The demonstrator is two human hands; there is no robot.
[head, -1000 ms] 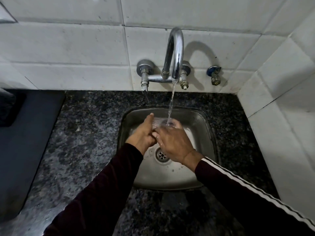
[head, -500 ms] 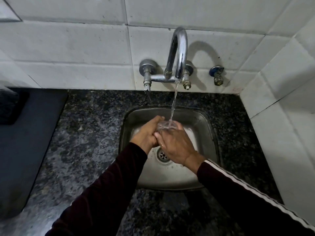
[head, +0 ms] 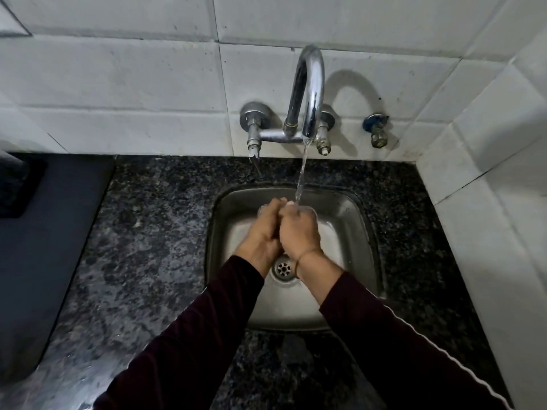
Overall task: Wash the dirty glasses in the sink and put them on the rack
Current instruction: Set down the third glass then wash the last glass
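both hands, left hand (head: 264,229) and right hand (head: 299,232), curled around glass (head: 310,213)

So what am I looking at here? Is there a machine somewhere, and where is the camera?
There is no machine: a person wears a camera on the head, looking down at their own two hands. The left hand and right hand are pressed close together over a steel sink set in a dark speckled counter. Between them they grip a clear glass; only its edge shows past the fingers, so it is hard to see. Water runs from the curved tap on the white tiled wall onto the hands. The drain shows below the wrists. A dark mat lies to the left.
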